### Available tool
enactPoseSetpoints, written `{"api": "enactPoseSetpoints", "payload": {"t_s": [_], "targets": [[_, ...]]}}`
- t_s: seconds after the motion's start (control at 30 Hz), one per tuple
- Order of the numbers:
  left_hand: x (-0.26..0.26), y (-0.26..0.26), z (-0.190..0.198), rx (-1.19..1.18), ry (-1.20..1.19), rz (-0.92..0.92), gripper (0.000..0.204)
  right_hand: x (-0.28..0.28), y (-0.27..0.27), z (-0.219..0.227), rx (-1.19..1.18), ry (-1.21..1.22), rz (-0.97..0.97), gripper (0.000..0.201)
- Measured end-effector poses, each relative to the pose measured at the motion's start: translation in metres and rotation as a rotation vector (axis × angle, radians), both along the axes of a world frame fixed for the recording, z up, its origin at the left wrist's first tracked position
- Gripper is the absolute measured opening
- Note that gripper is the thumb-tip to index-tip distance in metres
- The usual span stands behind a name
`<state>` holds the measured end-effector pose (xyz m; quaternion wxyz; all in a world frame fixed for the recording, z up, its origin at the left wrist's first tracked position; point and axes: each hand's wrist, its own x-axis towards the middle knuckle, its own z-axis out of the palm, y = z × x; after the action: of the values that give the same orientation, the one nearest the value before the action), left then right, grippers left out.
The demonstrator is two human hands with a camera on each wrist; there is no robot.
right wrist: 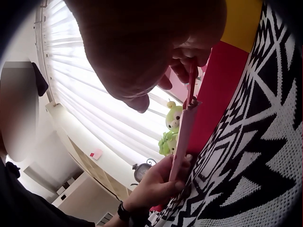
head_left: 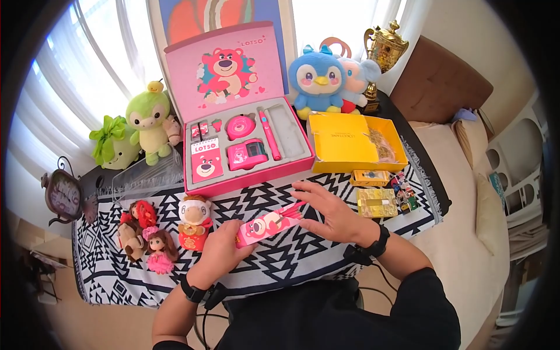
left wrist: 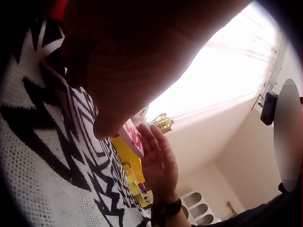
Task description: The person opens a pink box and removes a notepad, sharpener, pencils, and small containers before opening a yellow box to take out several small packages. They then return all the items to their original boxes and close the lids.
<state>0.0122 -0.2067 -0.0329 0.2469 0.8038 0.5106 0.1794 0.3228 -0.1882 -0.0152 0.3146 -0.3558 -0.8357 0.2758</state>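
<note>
My left hand (head_left: 219, 254) grips the lower end of a slim pink box (head_left: 262, 227) with a bear printed on it, held at a slant above the patterned cloth. Several pink pencils (head_left: 291, 212) stick out of its upper right end. Around those pencil ends, my right hand (head_left: 338, 219) is spread, thumb below and fingers above. In the right wrist view a pencil (right wrist: 191, 80) rises from the box (right wrist: 183, 137) in front of the right fingers; whether they touch it I cannot tell. The left wrist view shows the right palm (left wrist: 161, 165) beside the box.
Behind the hands lies an open pink gift box (head_left: 251, 184) with stationery in a grey tray. Dolls (head_left: 160, 251) and a plush horse (head_left: 194, 219) are at the left. A yellow box (head_left: 344, 140), smaller packets (head_left: 376, 202) and a gold trophy (head_left: 385, 46) stand at the right.
</note>
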Motion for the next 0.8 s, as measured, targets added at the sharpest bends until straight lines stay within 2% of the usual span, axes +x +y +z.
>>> {"api": "enactPoseSetpoints", "payload": {"t_s": [0.2,0.3,0.43,0.67,0.73,0.8], "targets": [[0.001,-0.001,-0.002,0.067,0.005,-0.018,0.050,-0.003,-0.001,0.006,0.022,0.062,0.019,0.056],[0.016,-0.005,0.006,0.053,0.043,-0.024,0.050,-0.014,-0.005,-0.005,-0.077,0.107,0.122,0.058],[0.016,-0.003,0.004,0.063,-0.010,-0.044,0.048,-0.010,-0.005,0.000,-0.184,0.205,0.112,0.060],[0.008,0.002,0.017,-0.103,-0.091,-0.085,0.045,0.012,-0.002,0.013,0.012,0.052,0.185,0.078],[0.008,0.003,0.016,-0.142,-0.120,-0.116,0.045,0.014,-0.001,0.008,0.098,-0.132,0.251,0.083],[0.015,0.005,0.014,-0.198,-0.179,-0.300,0.046,0.004,-0.004,0.007,0.144,-0.095,0.280,0.084]]}}
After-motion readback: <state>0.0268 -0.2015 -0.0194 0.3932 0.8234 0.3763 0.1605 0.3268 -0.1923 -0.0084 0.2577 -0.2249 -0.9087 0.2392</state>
